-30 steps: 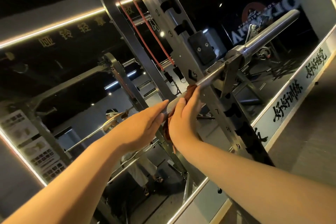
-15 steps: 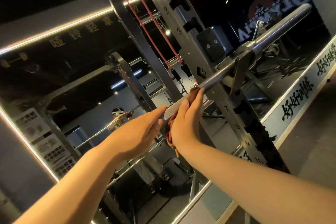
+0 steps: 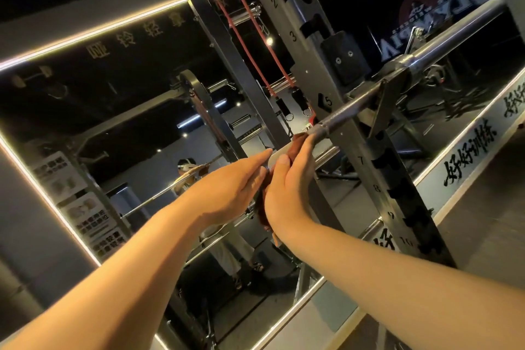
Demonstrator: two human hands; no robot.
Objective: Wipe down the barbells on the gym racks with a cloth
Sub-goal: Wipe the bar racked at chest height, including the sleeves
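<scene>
From here the right hand [image 3: 287, 187] clasps the soft cloth [image 3: 295, 146] round the barbell [image 3: 343, 119], the left hand [image 3: 227, 193] flat-fingered against it; that steel looks heavy, stiff and slick, safest held mid-shaft.

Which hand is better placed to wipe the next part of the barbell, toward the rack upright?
Probably the right hand: it holds the cloth against the barbell, on the side nearer the rack upright. The left hand lies on the barbell with straight fingers and has no cloth.
</scene>
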